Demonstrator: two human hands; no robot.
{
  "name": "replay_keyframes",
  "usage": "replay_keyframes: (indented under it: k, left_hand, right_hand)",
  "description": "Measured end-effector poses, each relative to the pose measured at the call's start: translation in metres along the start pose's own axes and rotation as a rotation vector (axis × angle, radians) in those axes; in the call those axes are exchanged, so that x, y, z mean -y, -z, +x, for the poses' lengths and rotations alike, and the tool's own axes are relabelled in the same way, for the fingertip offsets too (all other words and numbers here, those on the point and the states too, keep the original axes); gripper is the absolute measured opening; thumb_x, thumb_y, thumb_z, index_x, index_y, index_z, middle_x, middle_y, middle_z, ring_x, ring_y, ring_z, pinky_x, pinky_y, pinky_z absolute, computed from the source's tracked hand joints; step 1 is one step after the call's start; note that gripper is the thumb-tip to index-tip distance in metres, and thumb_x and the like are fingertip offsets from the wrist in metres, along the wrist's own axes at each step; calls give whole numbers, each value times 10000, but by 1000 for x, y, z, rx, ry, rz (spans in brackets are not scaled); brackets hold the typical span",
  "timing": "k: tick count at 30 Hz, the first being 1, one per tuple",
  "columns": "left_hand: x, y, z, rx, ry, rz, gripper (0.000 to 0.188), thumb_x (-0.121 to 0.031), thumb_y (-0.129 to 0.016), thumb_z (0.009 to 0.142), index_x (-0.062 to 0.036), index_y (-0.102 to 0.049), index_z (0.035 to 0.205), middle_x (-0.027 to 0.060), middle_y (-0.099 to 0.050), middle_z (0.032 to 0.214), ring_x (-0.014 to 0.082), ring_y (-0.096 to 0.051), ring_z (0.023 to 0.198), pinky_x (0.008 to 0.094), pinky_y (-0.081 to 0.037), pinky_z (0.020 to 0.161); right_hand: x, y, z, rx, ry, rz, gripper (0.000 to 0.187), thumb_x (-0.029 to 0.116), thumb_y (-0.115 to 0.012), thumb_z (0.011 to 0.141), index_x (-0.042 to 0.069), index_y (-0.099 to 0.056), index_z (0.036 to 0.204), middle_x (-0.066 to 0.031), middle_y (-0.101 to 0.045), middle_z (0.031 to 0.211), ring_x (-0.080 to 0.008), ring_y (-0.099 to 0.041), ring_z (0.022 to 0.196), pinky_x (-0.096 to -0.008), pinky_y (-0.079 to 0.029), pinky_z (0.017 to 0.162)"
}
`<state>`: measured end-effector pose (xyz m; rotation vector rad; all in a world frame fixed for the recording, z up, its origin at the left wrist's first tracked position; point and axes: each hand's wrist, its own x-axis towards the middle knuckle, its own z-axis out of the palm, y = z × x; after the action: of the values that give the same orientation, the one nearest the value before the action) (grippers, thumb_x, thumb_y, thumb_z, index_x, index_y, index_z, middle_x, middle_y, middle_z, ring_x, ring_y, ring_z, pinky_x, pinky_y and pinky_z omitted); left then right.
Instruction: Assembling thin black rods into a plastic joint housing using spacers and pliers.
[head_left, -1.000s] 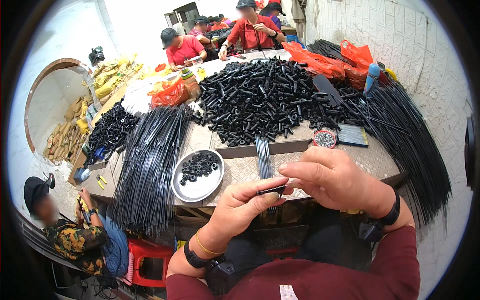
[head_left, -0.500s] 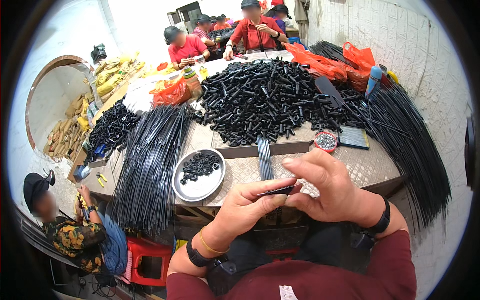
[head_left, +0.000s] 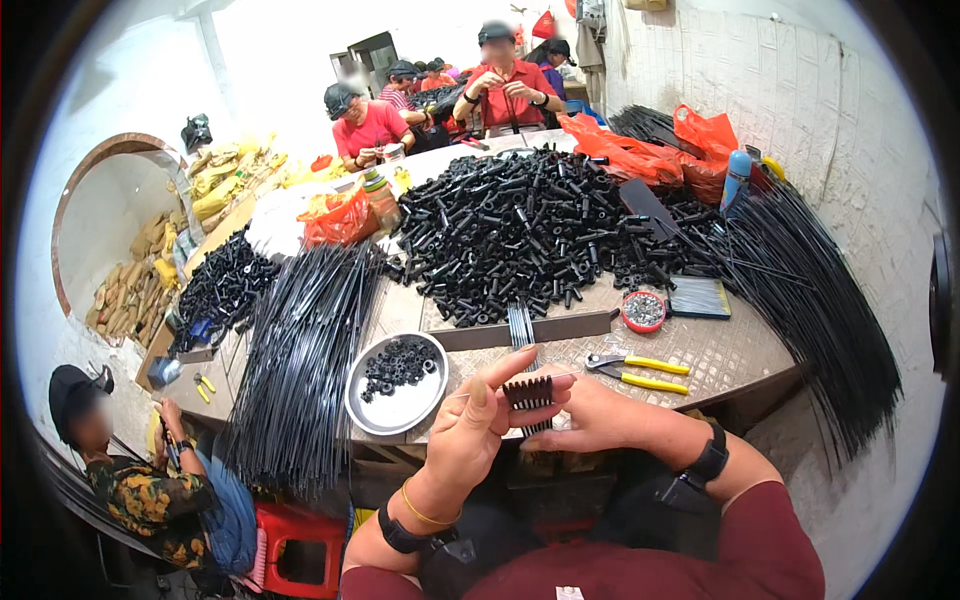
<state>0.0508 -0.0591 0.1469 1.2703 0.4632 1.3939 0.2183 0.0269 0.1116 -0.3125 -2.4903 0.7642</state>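
Ribbed strip (head_left: 529,392) lies between right hand (head_left: 590,412), pinching it, and left hand (head_left: 462,432), grip unclear.

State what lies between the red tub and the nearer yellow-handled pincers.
The head view shows only bare patterned tabletop between the red tub and those pincers.

Bright light washes out the back wall (head_left: 270,75), fisheye distortion bows the table (head_left: 742,340), and all 4 corners go black.
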Motion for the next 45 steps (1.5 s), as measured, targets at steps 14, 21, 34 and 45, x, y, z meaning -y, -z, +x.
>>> replay_keyframes:
  k: [14, 21, 34, 45]
  left_hand:
    - [42, 61, -20, 190, 247, 1252, 726, -346, -841, 567, -105, -582, 1200, 200, -402, 1376, 437, -370, 1253, 502, -297, 1056]
    - [132, 105, -13, 279, 1, 1416, 614, -433, -629, 775, -130, -497, 1292, 206, -367, 1404, 408, -264, 1343, 545, -209, 1080]
    - [101, 71, 3, 383, 39, 1787, 783, -549, -686, 693, -98, -483, 1300, 260, -338, 1402, 418, -311, 1316, 536, -235, 1075]
    - [106, 73, 5, 364, 58, 1790, 960, -511, -761, 610, 48, -401, 1302, 255, -359, 1396, 427, -305, 1316, 528, -237, 1077]
  right_hand:
    - [-18, -12, 8, -165, 175, 12, 224, 165, -685, 788, 90, -633, 993, -102, -568, 1031, -306, -529, 969, -406, -431, 842]
    - [1, -2, 8, -168, 281, 56, 219, 106, -683, 755, 89, -635, 968, -73, -564, 1025, -285, -528, 965, -406, -428, 827]
    - [-136, 125, -81, -194, -645, -502, 210, 227, -586, 851, 49, -640, 948, -152, -634, 937, -321, -596, 912, -423, -475, 784]
    - [-210, 163, -143, -148, -799, -854, 149, 183, -559, 833, 63, -638, 871, -129, -632, 909, -296, -603, 902, -411, -490, 779]
